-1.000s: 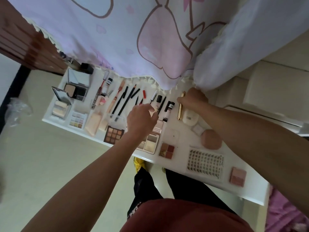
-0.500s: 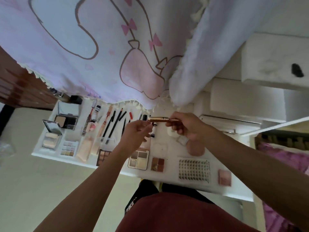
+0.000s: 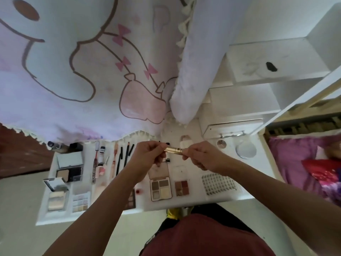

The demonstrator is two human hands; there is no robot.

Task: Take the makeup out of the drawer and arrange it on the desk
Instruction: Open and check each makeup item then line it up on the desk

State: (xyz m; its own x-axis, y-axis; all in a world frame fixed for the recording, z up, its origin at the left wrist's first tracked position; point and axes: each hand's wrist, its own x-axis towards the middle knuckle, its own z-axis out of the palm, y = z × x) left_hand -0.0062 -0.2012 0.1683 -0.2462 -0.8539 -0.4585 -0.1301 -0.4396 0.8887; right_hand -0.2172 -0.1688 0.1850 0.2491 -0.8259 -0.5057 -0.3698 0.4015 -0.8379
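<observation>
head view: I see a white table (image 3: 193,201) covered with laid-out makeup, two bare arms reaching in over it.
landmark: four-pan palette (image 3: 161,189), open and flat, near the table's front edge.
gold tube (image 3: 173,150): in the air, roughly level, just beyond the four-pan palette, clear of the table.
left grip (image 3: 147,154): fingers curled, pinching the tube's left end.
right grip (image 3: 203,156): fingertips pinching the tube's right end.
red-brown palette (image 3: 181,187): just right of the four-pan palette, flat.
dotted sheet (image 3: 218,183): further right of the four-pan palette, flat.
black pencils (image 3: 127,156): beyond and left of the four-pan palette, side by side, partly behind the left arm.
mirror compact (image 3: 69,167): far left of the four-pan palette, lid up.
round white disc (image 3: 246,150): well right of and beyond the four-pan palette. I can't tell what it is.
curtain (image 3: 73,80): cartoon print, hangs over the table's far edge, beyond the four-pan palette.
</observation>
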